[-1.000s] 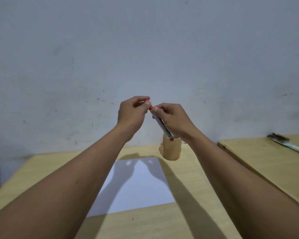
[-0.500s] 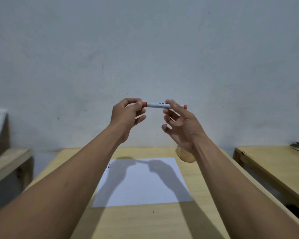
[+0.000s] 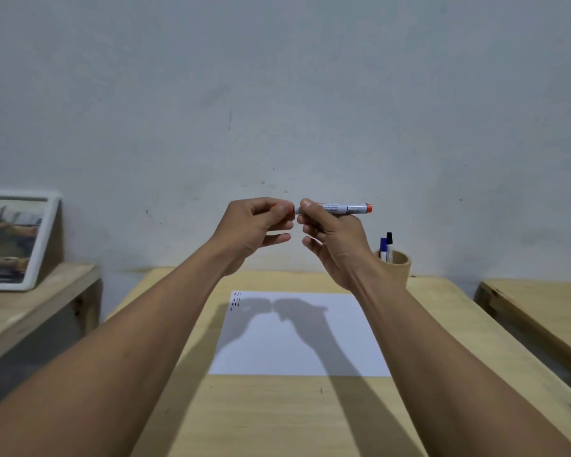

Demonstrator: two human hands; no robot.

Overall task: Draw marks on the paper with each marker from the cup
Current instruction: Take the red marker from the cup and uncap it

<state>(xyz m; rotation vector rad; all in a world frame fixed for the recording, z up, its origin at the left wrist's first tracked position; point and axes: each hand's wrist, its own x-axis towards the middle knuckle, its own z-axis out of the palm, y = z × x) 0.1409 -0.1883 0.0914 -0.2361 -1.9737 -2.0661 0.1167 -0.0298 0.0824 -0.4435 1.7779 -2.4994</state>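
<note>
I hold a red marker level in the air above the table. My right hand grips its white barrel; the red end sticks out to the right. My left hand pinches the red cap at the marker's left end. Below lies a white sheet of paper with several small red, blue and black marks in its far left corner. A wooden cup stands at the table's far right with a blue marker and a black marker upright in it.
The paper lies on a light wooden table. A second wooden table stands to the right. On the left, a lower wooden bench carries a white-framed picture leaning against the grey wall.
The marker went from tilted down in my right hand to level between both hands. The view shifted, so the cup with two markers and the framed picture now show.
</note>
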